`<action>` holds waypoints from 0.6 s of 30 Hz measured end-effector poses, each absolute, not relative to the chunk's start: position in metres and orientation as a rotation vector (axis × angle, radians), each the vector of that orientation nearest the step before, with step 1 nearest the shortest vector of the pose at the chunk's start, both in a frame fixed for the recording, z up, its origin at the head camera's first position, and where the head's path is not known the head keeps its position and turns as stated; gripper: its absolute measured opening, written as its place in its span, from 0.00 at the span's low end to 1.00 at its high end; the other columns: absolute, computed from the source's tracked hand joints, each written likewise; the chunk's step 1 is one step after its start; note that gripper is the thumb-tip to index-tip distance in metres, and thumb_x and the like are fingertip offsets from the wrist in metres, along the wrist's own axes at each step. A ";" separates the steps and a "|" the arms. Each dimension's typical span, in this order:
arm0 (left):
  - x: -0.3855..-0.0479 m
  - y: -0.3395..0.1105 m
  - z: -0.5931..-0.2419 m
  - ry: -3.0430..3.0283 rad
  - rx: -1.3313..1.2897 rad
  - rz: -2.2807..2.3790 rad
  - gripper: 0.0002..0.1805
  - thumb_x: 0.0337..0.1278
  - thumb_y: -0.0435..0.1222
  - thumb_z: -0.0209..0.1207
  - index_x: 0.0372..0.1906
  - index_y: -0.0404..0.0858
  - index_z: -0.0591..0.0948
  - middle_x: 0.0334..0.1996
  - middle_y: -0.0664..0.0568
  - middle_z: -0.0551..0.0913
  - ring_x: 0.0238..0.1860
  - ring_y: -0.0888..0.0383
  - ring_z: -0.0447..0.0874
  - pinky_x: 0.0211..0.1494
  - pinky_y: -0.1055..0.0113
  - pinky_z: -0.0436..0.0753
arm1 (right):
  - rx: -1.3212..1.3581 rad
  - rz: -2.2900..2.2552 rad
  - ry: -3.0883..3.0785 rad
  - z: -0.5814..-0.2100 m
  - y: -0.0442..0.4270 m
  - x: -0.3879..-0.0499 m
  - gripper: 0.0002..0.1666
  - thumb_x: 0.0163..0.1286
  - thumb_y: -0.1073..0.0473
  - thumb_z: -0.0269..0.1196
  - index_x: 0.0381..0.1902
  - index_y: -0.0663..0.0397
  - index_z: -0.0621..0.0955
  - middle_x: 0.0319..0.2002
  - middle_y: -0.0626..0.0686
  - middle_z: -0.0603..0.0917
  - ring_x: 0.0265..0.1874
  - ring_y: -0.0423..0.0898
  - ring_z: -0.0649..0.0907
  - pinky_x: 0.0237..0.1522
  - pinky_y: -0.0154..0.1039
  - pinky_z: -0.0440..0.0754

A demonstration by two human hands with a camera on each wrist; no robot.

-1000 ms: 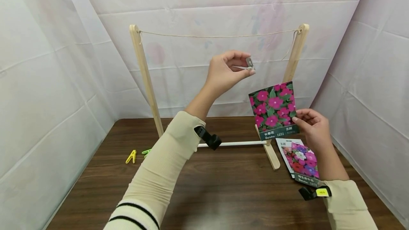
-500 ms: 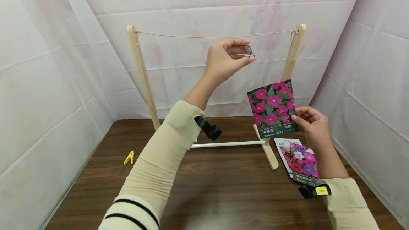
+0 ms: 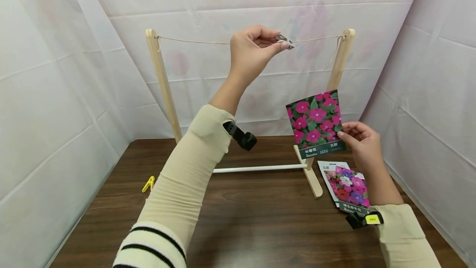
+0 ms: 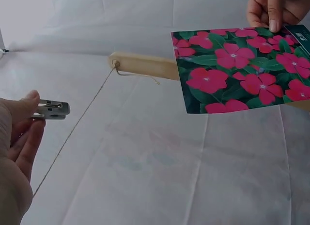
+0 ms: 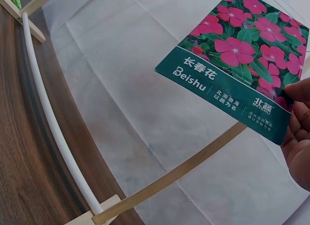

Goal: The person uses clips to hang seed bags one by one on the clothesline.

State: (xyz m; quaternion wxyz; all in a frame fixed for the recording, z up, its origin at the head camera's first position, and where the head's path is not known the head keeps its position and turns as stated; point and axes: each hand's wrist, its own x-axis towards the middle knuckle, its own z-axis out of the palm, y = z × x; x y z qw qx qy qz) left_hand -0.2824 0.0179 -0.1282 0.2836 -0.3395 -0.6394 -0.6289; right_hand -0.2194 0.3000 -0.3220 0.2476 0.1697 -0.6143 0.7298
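Observation:
My left hand (image 3: 251, 51) is raised to the height of the string (image 3: 316, 39) and pinches a small grey clothespin (image 4: 54, 109) between thumb and fingers. In the left wrist view the clothespin's tip points toward the string with a gap showing between them in the picture. My right hand (image 3: 362, 146) grips a flower seed packet (image 3: 316, 121) by its lower right edge, thumb in front. Pink flowers on green leaves cover its front, above a dark green band with white lettering. The packet hangs in the air, slightly tilted, below the string's right part.
The string runs between two wooden posts (image 3: 163, 82) joined low down by a white rod (image 3: 260, 168). More seed packets (image 3: 349, 189) lie overlapping on the brown table (image 3: 253, 226) by my right forearm. A yellow clothespin (image 3: 148, 184) lies at the left.
My left hand has risen with the grey clothespin from below the string to its level, moving slightly left. The right hand and its packet have barely moved.

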 end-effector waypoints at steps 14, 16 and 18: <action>-0.292 0.016 -0.124 -1.744 -0.793 -1.564 0.06 0.44 0.27 0.73 0.29 0.29 0.87 0.31 0.43 0.88 0.29 0.59 0.86 0.38 0.71 0.84 | 0.382 1.995 -1.672 -0.320 0.293 -0.225 0.05 0.63 0.74 0.64 0.36 0.63 0.83 0.30 0.49 0.82 0.28 0.40 0.75 0.24 0.26 0.74; -0.294 0.016 -0.124 -1.772 -0.772 -1.552 0.07 0.43 0.28 0.74 0.30 0.30 0.88 0.31 0.43 0.88 0.29 0.59 0.86 0.37 0.72 0.83 | 0.362 1.976 -1.688 -0.318 0.292 -0.226 0.05 0.63 0.74 0.65 0.36 0.63 0.83 0.30 0.49 0.82 0.28 0.40 0.74 0.23 0.26 0.73; -0.295 0.017 -0.123 -1.803 -0.754 -1.542 0.08 0.43 0.28 0.74 0.31 0.30 0.88 0.32 0.44 0.88 0.28 0.59 0.86 0.37 0.72 0.83 | 0.336 1.958 -1.694 -0.315 0.290 -0.228 0.05 0.63 0.73 0.66 0.36 0.63 0.83 0.30 0.49 0.82 0.28 0.41 0.75 0.24 0.25 0.74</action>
